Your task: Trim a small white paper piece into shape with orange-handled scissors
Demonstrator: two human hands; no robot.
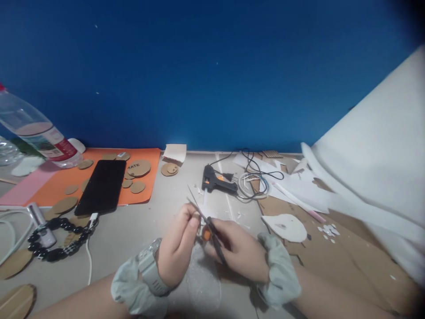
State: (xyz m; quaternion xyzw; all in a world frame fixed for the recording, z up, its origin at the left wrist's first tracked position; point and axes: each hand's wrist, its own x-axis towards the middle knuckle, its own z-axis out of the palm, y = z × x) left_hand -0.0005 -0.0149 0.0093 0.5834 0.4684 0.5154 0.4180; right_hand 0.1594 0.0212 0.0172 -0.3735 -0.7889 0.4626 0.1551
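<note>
My right hand (239, 248) is wrapped round the handles of dark scissors (215, 239), whose narrow blades point up and to the left. My left hand (179, 243) is closed in a pinch beside the blades; whatever lies between its fingertips is too small to make out. Something orange (206, 234) shows at the scissors' handles. Beyond my hands a black glue gun (219, 182) lies on the grey table (179, 190), with small white scraps near its nozzle. Under my hands is a clear, shiny oval patch (204, 283).
On the left are a black phone (102, 186), an orange sheet (146, 195) with cardboard discs, a bottle (43, 133) and a beaded loop (55, 256). To the right lie coiled cables (254, 185), a white teardrop piece (286, 227), cardboard (325, 266) and white paper. A blue wall stands behind.
</note>
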